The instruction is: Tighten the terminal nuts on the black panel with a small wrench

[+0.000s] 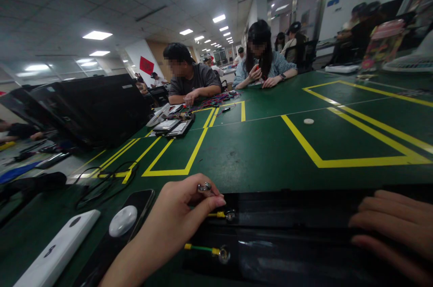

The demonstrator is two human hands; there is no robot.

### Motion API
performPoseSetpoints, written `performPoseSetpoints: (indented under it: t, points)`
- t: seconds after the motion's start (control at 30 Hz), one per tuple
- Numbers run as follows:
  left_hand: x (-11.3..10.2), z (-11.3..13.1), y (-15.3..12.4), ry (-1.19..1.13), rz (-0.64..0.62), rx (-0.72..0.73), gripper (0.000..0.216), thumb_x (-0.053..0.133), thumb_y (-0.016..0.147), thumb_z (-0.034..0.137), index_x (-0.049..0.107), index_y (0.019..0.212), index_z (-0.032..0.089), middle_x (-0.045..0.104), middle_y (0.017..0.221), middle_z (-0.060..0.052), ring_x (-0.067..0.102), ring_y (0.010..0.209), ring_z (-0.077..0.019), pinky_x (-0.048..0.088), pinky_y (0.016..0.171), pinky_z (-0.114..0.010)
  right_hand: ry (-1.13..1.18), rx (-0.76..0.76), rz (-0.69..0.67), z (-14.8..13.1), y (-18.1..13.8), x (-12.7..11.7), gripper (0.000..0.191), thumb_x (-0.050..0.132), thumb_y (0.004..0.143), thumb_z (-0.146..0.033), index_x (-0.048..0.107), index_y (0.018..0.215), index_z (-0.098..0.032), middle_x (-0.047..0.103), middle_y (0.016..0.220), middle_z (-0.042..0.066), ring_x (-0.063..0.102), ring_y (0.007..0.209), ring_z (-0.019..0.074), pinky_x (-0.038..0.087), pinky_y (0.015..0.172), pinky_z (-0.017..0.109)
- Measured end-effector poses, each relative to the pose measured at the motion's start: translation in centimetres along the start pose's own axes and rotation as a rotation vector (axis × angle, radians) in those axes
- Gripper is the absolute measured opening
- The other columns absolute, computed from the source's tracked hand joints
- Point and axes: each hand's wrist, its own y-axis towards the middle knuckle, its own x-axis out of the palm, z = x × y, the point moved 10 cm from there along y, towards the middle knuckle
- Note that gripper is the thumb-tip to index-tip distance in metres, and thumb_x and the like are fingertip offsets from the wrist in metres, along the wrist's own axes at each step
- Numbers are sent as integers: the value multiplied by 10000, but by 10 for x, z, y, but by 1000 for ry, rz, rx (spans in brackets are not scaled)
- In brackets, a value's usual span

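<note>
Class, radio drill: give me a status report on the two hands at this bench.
Left hand pinching small metal ring, just above yellow-leaded terminal. Right hand resting on black panel. Black phone beside left hand.

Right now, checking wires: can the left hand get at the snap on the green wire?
Probably yes: the left hand is near the snap, with only black sheet and yellow wire between, though the ring it pinches may hinder.
</note>
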Motion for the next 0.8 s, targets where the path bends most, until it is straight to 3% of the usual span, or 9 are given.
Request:
performPoseSetpoints:
  t: [0.37,0.57,0.67,0.8]
  points:
    - [1,-8,1,-45,24,-64,85,738,870,215,719,788,204,822,744,-19,780,651,-176,581,585,-239,-5,30,21,1,3,0,373,581,912,-686,743,989,-359,663,796,13,647,808,247,525,657,331]
    - [-35,-6,4,-185,123,-42,58,769,860,197,740,818,226,863,865,-11,809,744,-174,633,673,-247,-10,3,-7,2,-3,0,364,578,922,-670,740,984,-350,665,797,10,650,808,243,526,661,325]
    - [-27,6,10,-139,-43,30,86,785,836,149,755,797,219,858,833,-8,803,761,-174,612,677,-238,-23,-40,-47,1,-7,2,340,583,931,-644,740,984,-347,677,817,7,660,820,242,539,669,320]
    - [-11,10,15,-73,-160,73,109,749,861,138,754,779,209,856,812,-16,781,734,-164,572,642,-233,-66,-125,-138,0,-16,7,255,592,962,-567,730,1000,-357,704,892,-18,682,833,221,585,698,306]
